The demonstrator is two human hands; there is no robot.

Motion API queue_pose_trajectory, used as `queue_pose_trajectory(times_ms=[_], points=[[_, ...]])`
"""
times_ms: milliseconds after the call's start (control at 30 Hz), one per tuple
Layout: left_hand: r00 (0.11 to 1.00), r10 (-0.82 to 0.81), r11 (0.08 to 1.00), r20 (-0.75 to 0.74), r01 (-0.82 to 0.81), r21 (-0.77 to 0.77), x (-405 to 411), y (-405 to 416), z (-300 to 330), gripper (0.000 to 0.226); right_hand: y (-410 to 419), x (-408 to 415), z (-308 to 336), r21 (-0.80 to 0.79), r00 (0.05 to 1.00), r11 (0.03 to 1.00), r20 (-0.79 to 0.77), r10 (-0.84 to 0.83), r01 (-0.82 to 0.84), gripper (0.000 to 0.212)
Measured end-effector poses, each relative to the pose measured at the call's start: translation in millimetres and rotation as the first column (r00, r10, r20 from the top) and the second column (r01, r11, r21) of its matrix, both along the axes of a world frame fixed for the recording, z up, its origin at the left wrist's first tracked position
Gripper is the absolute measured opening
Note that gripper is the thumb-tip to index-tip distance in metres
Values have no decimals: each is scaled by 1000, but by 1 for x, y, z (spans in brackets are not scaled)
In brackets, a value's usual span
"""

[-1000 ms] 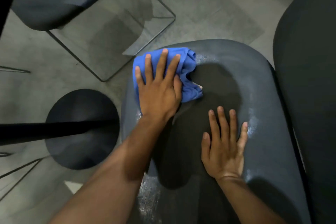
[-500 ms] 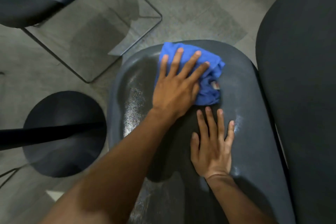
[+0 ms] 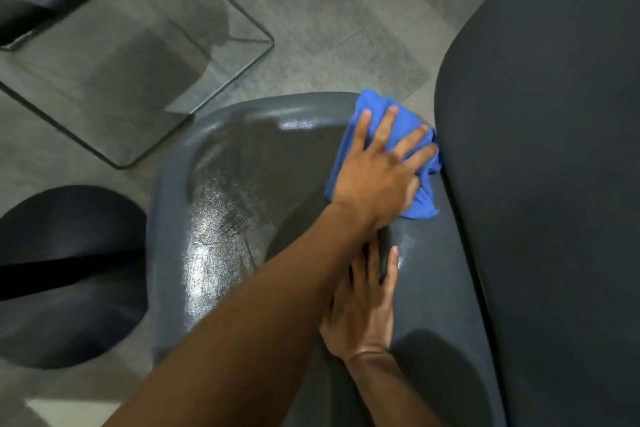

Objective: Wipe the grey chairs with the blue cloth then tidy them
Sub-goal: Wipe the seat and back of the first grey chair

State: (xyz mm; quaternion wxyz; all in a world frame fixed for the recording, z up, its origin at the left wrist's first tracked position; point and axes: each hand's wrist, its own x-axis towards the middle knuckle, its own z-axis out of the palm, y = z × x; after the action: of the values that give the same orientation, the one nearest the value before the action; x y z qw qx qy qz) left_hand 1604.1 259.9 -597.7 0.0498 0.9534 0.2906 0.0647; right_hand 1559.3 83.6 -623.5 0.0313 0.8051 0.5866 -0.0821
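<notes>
Blue cloth (image 3: 424, 199) is pressed w/ spread left hand (image 3: 377, 180) at far-right of grey chair (image 3: 221, 218) seat; right hand (image 3: 363, 308) flat; tidying undone.

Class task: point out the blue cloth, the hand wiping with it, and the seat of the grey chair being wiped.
blue cloth (image 3: 423, 197), head view, lower right fold.
left hand (image 3: 377, 173), head view, back of hand.
grey chair seat (image 3: 221, 218), head view, shiny wet patch.

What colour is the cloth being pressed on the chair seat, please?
Blue, plain with no pattern; the cloth shows best in the head view, the only one.
</notes>
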Motion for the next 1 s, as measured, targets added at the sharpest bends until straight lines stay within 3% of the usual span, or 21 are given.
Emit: queue_pose_trajectory(times_ms=[100,267,400,533,633,767,1000], points=[[995,-92,995,45,90,52,-38,17,-3,51,7,-1,5,90,995,993,-78,-69,76,60],[985,170,985,14,-170,28,-23,22,8,50,3,0,3,133,991,988,-122,-62,78,60],[997,58,997,51,-61,42,9,-7,-5,49,-1,4,-5,105,998,994,-64,0,7,66],[998,-18,996,58,12,92,-17,19,-2,50,3,3,0,170,992,982,-103,-69,86,61],[988,124,987,93,-132,88,-54,41,5,50,1,2,2,185,992,978,-102,-77,95,62],[908,375,921,189,-388,37,-114,50,11,45,2,1,2,194,993,977,-88,-77,93,62],[902,394,915,178,-403,12,-130,43,19,43,0,0,1,200,993,975,-87,-77,94,63]])
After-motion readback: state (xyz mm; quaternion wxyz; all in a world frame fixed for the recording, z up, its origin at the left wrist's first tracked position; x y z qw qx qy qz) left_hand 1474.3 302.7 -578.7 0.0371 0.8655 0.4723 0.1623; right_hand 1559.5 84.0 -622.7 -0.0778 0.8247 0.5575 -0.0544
